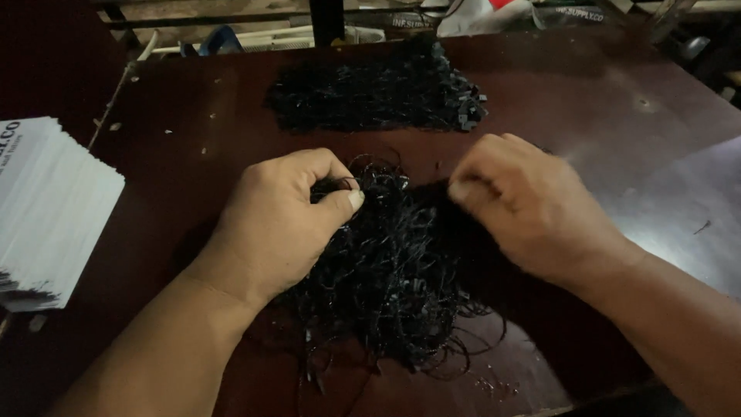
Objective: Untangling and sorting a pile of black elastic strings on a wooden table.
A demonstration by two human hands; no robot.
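A tangled heap of thin black loop strings (394, 278) lies on the dark brown table (587, 108) right in front of me. My left hand (282, 220) rests on the heap's left side, thumb and fingers pinched on a few strands at the top. My right hand (521, 205) is at the heap's upper right, fingers curled closed and blurred; whether strands are between them cannot be made out. Farther back lies a second, flatter pile of black strings with small tag ends (378, 93).
A thick stack of white cards (46, 212) sits at the table's left edge. Beyond the far edge are a dark post (327, 19), white bags and clutter. The table's right side (679, 201) shows a glossy patch.
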